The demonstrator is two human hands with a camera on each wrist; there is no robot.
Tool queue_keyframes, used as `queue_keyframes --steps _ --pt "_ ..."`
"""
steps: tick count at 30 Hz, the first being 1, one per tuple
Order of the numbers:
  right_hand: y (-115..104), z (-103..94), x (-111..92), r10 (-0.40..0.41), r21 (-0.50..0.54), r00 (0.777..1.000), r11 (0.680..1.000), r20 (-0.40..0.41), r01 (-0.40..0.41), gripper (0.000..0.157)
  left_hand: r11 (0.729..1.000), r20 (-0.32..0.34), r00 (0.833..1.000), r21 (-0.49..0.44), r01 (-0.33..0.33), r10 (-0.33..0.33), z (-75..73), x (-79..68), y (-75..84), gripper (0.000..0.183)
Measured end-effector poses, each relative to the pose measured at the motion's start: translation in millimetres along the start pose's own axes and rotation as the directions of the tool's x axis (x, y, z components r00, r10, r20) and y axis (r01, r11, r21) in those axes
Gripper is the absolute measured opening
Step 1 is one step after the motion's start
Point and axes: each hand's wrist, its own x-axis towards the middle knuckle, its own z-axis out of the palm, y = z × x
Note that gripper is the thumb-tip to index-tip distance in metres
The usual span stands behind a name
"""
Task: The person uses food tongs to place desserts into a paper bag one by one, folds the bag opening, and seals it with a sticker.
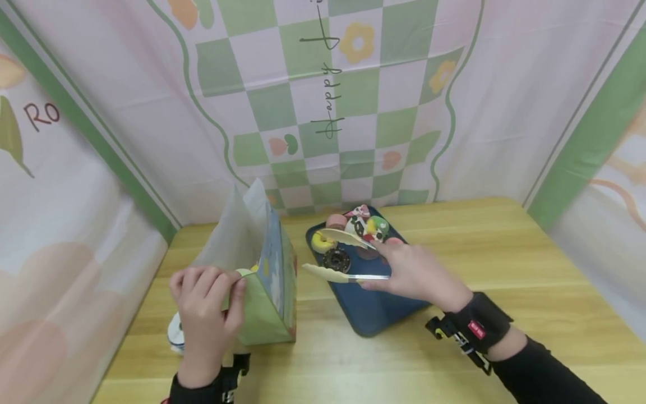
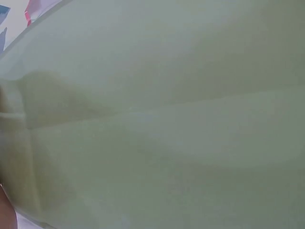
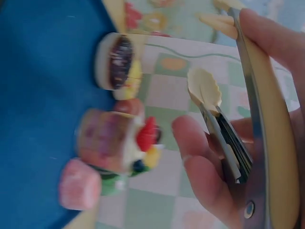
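Observation:
My left hand [image 1: 207, 303] pinches the near top edge of a green paper bag [image 1: 262, 314], which stands upright with its mouth open. The bag's pale green side [image 2: 167, 143] fills the left wrist view. In my right hand [image 1: 416, 275] is a pair of tongs [image 1: 370, 277] with cream tips, spread apart and with nothing between them. They hover over the left part of a dark blue tray [image 1: 373, 320]. On that tray sit a chocolate doughnut [image 1: 336, 260], a yellow doughnut [image 1: 322, 242] and several small toy cakes, among them one with a strawberry [image 3: 147, 134].
A white round object [image 1: 175, 332] lies left of the bag, partly behind my left hand. The wooden table [image 1: 504, 269] reaches back to a printed cloth [image 1: 333, 101], with more cloth at both sides. A pink marshmallow-like piece [image 3: 80, 184] sits near the tray's edge.

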Motion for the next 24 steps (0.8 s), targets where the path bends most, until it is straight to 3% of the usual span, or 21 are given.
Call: queue_keyframes --steps 6,11,18,24 --pt "4 26.6 -3 0.041 0.040 0.998 0.998 -0.046 -0.039 0.087 1.000 0.011 1.000 0.011 -0.014 0.014 -0.4 1.1 0.3 0.044" --pt "3 41.6 -3 0.108 0.074 0.991 0.992 -0.081 -0.102 0.090 0.999 0.020 0.999 0.009 -0.038 0.037 -0.6 1.8 3.7 0.044" --pt "3 55.0 -2 0.213 0.056 0.976 0.976 -0.039 -0.211 0.096 0.999 0.031 0.999 0.008 -0.044 0.044 -1.4 0.2 5.9 0.045" --pt "6 65.4 -2 0.241 0.043 0.970 0.970 -0.019 -0.240 0.099 0.999 0.053 0.998 0.021 -0.037 0.036 -2.7 -2.9 5.5 0.045"
